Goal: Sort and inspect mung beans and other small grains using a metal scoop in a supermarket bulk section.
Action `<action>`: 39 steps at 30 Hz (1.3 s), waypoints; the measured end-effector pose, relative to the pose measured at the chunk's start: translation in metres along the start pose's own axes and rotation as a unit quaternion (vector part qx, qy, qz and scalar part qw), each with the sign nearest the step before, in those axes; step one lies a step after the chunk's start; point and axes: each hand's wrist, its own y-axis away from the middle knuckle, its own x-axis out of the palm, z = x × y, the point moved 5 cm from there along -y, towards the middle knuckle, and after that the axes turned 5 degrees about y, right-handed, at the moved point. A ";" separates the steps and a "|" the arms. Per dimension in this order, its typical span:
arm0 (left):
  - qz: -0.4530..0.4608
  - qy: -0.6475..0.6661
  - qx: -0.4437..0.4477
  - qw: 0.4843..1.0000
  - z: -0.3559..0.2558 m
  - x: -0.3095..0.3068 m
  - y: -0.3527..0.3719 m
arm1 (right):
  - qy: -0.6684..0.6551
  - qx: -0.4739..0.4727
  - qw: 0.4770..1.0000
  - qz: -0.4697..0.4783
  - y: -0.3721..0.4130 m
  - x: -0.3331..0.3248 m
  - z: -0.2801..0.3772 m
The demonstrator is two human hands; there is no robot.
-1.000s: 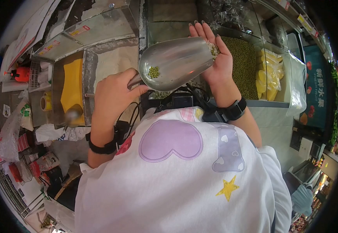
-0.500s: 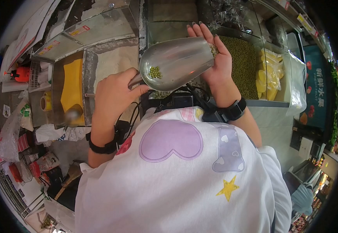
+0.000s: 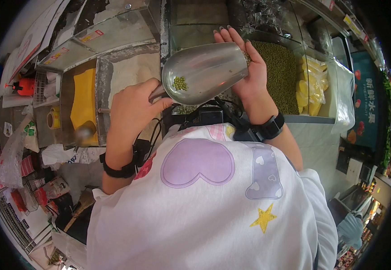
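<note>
My left hand [image 3: 135, 105] is closed round the handle of a metal scoop [image 3: 209, 67]. A small cluster of green mung beans [image 3: 180, 83] lies in the scoop near its handle end. At the scoop's mouth, my right hand [image 3: 254, 74] is open with the palm up and fingers stretched out. The scoop's lip covers part of that palm, where a few small grains seem to lie; I cannot make them out clearly. Below the hands, a glass-sided bin of mung beans [image 3: 278, 76] extends to the right.
Left of the scoop are a bin of white powder [image 3: 134, 74] and a yellow-lined bin [image 3: 83, 99]. Bags of yellow goods [image 3: 312, 85] fill a compartment at the right. Glass partitions and black cables [image 3: 231, 105] lie close to my hands.
My right hand has shifted very slightly to the left at the scoop's mouth. The scoop and my left hand look unmoved.
</note>
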 end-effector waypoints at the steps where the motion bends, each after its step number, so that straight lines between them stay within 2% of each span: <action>1: 0.001 0.001 -0.002 1.000 0.000 0.000 0.000 | 0.016 -0.005 1.000 -0.020 0.001 0.001 0.000; 5: 0.005 -0.006 -0.005 1.000 0.000 0.001 -0.001 | 0.063 -0.026 0.994 -0.082 0.002 0.005 -0.001; 11: 0.005 -0.001 -0.003 1.000 0.000 0.002 -0.003 | 0.091 -0.027 0.990 -0.103 0.002 0.007 -0.003; 23: 0.001 0.002 -0.002 1.000 -0.002 0.001 -0.006 | 0.073 -0.013 0.994 -0.074 0.001 0.007 -0.004; 39: 0.011 0.033 -0.003 0.999 -0.001 0.004 -0.007 | 0.110 -0.031 0.990 -0.085 0.001 0.007 -0.002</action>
